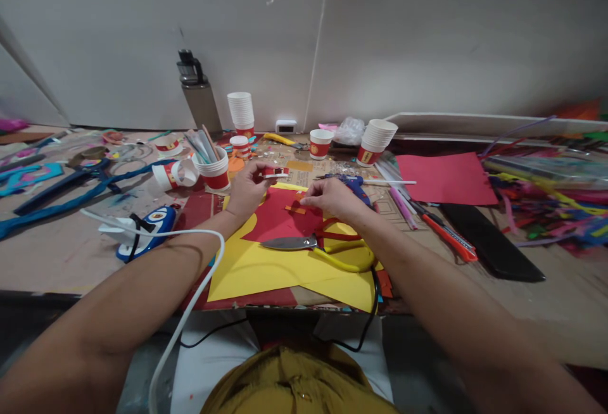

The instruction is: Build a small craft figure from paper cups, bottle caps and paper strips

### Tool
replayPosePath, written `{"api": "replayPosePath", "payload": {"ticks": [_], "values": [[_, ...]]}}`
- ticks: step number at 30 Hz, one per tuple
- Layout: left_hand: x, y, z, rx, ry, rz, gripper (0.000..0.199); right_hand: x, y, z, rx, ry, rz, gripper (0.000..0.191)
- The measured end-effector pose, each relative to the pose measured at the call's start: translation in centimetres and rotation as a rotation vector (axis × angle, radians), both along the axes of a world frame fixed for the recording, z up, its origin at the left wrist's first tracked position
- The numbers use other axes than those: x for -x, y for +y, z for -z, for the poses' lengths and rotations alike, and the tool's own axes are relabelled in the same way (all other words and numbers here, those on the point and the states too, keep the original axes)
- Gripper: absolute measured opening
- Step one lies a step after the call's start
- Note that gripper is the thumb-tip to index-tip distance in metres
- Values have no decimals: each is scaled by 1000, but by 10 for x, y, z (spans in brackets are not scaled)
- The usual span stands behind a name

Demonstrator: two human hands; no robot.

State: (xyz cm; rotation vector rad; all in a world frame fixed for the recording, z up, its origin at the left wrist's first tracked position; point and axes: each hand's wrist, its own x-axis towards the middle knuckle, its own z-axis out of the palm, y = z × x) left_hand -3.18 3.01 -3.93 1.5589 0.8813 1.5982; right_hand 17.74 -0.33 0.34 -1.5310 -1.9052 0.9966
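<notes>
My left hand (249, 189) pinches a small red-and-white piece (275, 173), which looks like a cut section of paper cup, above the far edge of the red paper. The fingers of my right hand (327, 197) are drawn together just over a small orange paper strip (295, 209); whether they grip anything is hidden. That strip is on the red paper (268, 216), which overlaps yellow paper (247, 275). Scissors (342, 254) with red and yellow handles rest on both sheets, closed, below my right hand. Behind that hand lies a blue glue gun (356, 189).
Paper cups (320, 144) stand along the back, some stacked. A cup of sticks (213, 170) is left of my left hand. A white cable (216, 233) crosses my left forearm. On the right lie a red box cutter (449, 237), a black slab (494, 243) and red paper (446, 178).
</notes>
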Motion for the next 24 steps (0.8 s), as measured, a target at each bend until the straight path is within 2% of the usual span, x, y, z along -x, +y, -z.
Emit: {"api": "replayPosePath", "payload": {"ticks": [4,7,11,15,20,22,24], "values": [[0,-1,1,-12,22,-10,24,3,-1,-1,-72,-111,11,25],[1,0,3,-16,42,-24,26,1,-1,-3,-88,-85,-14,31],[3,1,4,-24,62,-43,27,-5,-2,-14,-72,80,-40,32],[2,-1,2,-62,101,-47,23,-14,-5,-25,-31,261,51,30],[1,-7,-3,-104,167,-68,21,-23,-10,-28,24,483,133,25],[1,-10,-6,-132,212,-80,19,-27,-10,-29,-19,537,170,23],[1,-12,-9,-159,241,-78,17,-31,-9,-32,-138,642,273,21]]}}
